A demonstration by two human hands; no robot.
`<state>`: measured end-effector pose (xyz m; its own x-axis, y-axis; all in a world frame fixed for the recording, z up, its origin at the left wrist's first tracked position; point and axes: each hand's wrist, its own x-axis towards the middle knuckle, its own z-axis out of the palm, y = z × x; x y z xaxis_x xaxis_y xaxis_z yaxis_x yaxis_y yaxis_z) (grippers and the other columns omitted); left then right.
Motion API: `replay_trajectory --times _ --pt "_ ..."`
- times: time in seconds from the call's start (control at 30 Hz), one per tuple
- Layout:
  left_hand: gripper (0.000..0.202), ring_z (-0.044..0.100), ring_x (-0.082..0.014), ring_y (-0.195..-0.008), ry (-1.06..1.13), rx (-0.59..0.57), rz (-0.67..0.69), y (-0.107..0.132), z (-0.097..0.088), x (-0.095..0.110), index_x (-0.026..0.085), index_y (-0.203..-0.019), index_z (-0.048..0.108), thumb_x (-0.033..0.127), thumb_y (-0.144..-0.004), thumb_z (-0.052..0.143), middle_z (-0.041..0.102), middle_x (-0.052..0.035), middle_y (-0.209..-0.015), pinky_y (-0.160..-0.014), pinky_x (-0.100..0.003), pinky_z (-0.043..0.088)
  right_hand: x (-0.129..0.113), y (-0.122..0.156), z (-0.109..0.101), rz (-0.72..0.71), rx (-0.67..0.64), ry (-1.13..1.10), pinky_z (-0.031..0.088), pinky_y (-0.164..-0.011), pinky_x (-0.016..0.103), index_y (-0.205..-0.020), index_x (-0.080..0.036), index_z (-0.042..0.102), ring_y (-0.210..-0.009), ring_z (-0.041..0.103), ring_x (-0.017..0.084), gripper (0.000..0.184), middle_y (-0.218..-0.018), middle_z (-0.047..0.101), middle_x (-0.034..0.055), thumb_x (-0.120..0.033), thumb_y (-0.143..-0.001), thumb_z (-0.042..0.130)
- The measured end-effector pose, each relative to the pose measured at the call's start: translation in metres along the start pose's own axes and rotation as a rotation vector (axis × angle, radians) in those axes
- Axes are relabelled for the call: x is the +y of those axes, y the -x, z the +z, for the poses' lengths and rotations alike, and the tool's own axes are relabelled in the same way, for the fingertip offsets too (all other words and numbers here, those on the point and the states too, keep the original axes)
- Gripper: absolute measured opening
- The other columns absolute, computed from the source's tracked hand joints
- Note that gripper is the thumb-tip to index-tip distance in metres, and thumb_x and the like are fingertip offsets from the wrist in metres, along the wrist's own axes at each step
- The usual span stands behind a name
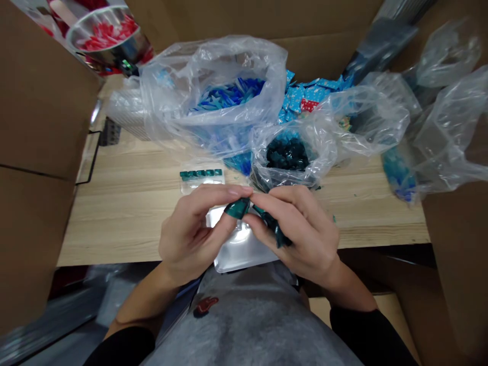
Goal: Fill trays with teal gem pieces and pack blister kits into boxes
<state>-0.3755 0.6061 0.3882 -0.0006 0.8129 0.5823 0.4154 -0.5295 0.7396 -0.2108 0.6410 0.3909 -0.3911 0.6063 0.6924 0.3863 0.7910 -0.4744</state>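
My left hand [196, 229] pinches a small glossy dark green piece [237, 208] between thumb and fingers. Close against it, my right hand [299, 234] has its thumb and forefinger at the same piece. More dark green glossy pieces [280, 236] are tucked under the right fingers; how many is hidden. Beneath both hands lies a clear plastic tray [240, 254] at the table's front edge. Just beyond the left fingers, several green pieces [201, 173] sit in a row at the far end of clear plastic. What the pieces are I cannot tell.
An open clear bag of dark green pieces [287, 155] stands beyond my right hand. Behind it are a large bag of blue pieces [232, 94] and blue packets [318, 91]. Stacked clear trays [127, 109] stand back left; loose plastic bags [450, 122] lie right. Cardboard walls [41, 127] enclose the table.
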Motion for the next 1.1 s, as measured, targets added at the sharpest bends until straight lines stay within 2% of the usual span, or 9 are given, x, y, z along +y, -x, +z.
replay_trajectory --times 0.13,0.2,0.3,0.43,0.53,0.67,0.87,1.0,1.1 --pt "0.028 0.064 -0.0181 -0.109 0.066 -0.057 -0.121 0.001 -0.007 0.003 0.027 -0.109 0.062 0.011 -0.086 0.062 0.070 -0.0021 -0.111 -0.091 -0.034 0.059 0.003 0.001 0.003 0.064 -0.027 -0.086 0.056 -0.073 0.028 -0.107 -0.024 0.065 -0.083 0.064 0.014 0.018 -0.092 0.067 0.0032 -0.020 -0.090 0.060" --pt "0.025 0.064 -0.0186 -0.110 0.070 -0.036 -0.181 0.009 -0.013 -0.002 0.027 -0.107 0.062 0.013 -0.086 0.064 0.070 -0.0026 -0.111 -0.091 -0.034 0.059 0.008 0.003 0.003 0.130 -0.026 -0.146 0.056 -0.075 0.030 -0.103 -0.024 0.066 -0.084 0.064 0.015 0.016 -0.092 0.067 0.0029 -0.022 -0.088 0.063" --pt "0.029 0.063 -0.0185 -0.112 0.004 0.005 -0.230 0.032 -0.025 -0.017 0.027 -0.109 0.060 0.011 -0.085 0.064 0.067 -0.0024 -0.117 -0.096 -0.036 0.056 0.021 0.008 0.002 0.265 0.008 -0.199 0.055 -0.077 0.032 -0.096 -0.024 0.068 -0.085 0.065 0.016 0.011 -0.090 0.068 0.0023 -0.021 -0.087 0.065" --pt "0.029 0.063 -0.0189 -0.114 -0.094 -0.112 -0.244 0.069 -0.037 -0.030 0.026 -0.107 0.060 0.007 -0.085 0.062 0.066 -0.0029 -0.122 -0.099 -0.041 0.053 0.039 0.017 -0.002 0.472 0.026 -0.263 0.052 -0.076 0.032 -0.091 -0.024 0.069 -0.083 0.065 0.016 0.007 -0.087 0.069 0.0003 -0.024 -0.085 0.067" --pt "0.032 0.066 -0.0178 -0.109 -0.113 -0.130 -0.213 0.081 -0.039 -0.029 0.026 -0.113 0.057 0.007 -0.087 0.060 0.070 0.0000 -0.112 -0.108 -0.050 0.046 0.045 0.021 -0.001 0.576 0.008 -0.301 0.051 -0.076 0.032 -0.092 -0.024 0.070 -0.083 0.065 0.016 0.008 -0.088 0.068 -0.0008 -0.028 -0.085 0.066" --pt "0.031 0.069 -0.0175 -0.102 -0.291 -0.219 -0.112 0.074 -0.036 -0.028 0.028 -0.114 0.057 0.013 -0.087 0.063 0.072 0.0018 -0.106 -0.116 -0.059 0.030 0.044 0.021 0.003 0.630 -0.003 -0.356 0.051 -0.076 0.031 -0.090 -0.024 0.070 -0.083 0.064 0.015 0.010 -0.086 0.067 -0.0015 -0.031 -0.084 0.067" --pt "0.023 0.070 -0.0213 -0.097 -0.521 -0.280 0.023 0.067 -0.038 -0.030 0.029 -0.108 0.059 0.020 -0.087 0.064 0.074 -0.0004 -0.100 -0.109 -0.060 0.037 0.043 0.020 -0.001 0.802 -0.046 -0.653 0.047 -0.055 0.024 -0.100 -0.023 0.069 -0.062 0.057 0.011 0.021 -0.071 0.059 -0.0031 -0.038 -0.085 0.065" --pt "0.021 0.067 -0.0229 -0.100 -0.519 -0.316 0.022 0.064 -0.042 -0.029 0.030 -0.105 0.063 0.018 -0.088 0.061 0.074 0.0003 -0.104 -0.109 -0.059 0.035 0.039 0.016 0.002 0.881 -0.173 -0.931 0.041 -0.045 0.019 -0.105 -0.022 0.066 -0.054 0.052 0.008 0.027 -0.069 0.057 -0.0042 -0.037 -0.082 0.067" --pt "0.022 0.065 -0.0226 -0.104 -0.420 -0.255 -0.008 0.053 -0.037 -0.026 0.026 -0.107 0.063 0.021 -0.086 0.065 0.070 -0.0028 -0.109 -0.108 -0.054 0.039 0.033 0.010 0.012 0.907 -0.203 -1.073 0.038 -0.041 0.017 -0.103 -0.020 0.064 -0.050 0.049 0.005 0.026 -0.073 0.058 -0.0043 -0.034 -0.081 0.067"
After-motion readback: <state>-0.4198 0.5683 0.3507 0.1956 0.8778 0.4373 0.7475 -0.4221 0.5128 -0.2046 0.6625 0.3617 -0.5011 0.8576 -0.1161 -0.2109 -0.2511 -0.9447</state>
